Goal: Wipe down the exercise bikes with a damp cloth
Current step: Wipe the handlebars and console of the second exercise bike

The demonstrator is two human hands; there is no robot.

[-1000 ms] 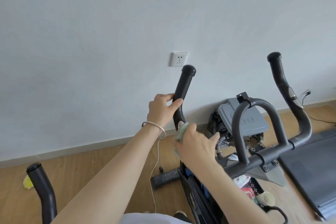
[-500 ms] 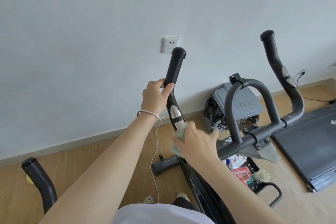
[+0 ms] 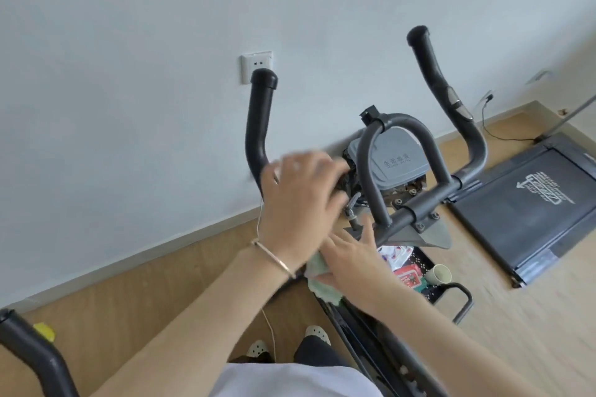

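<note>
The left hand point(image 3: 300, 203) is smeared by motion. Its back faces me and its palm is hidden, so I cannot tell whether that grip holds anything. It covers the foot of the left handlebar horn point(image 3: 258, 126), where the horn bends in toward the crossbar point(image 3: 416, 208). A thin bracelet point(image 3: 274, 258) sits on the wrist. Most of the cloth point(image 3: 322, 287) is buried under the right hand point(image 3: 351, 255), with only a rumpled edge showing. The bike's frame runs out of sight below the forearms. A second bike's bar point(image 3: 29, 351) is cut off at the lower left corner.

The cloth is pale green and soft-looking. It is bunched low on the bike, just below the crossbar and between the two wrists. The bike's bars are dark grey to black, with two raised horns and a loop point(image 3: 371, 164) in the middle.

The right grip is spread, with the fingers point(image 3: 364, 235) straight and flat on the cloth, pointing up at the crossbar. The thumb is out of sight. Both forearms reach forward, the left crossing above the right.

Behind the bars stand a grey bin lid point(image 3: 396, 161) and a wall socket point(image 3: 256, 66). A treadmill point(image 3: 532, 203) lies on the wooden floor point(image 3: 129, 284) to the right.
</note>
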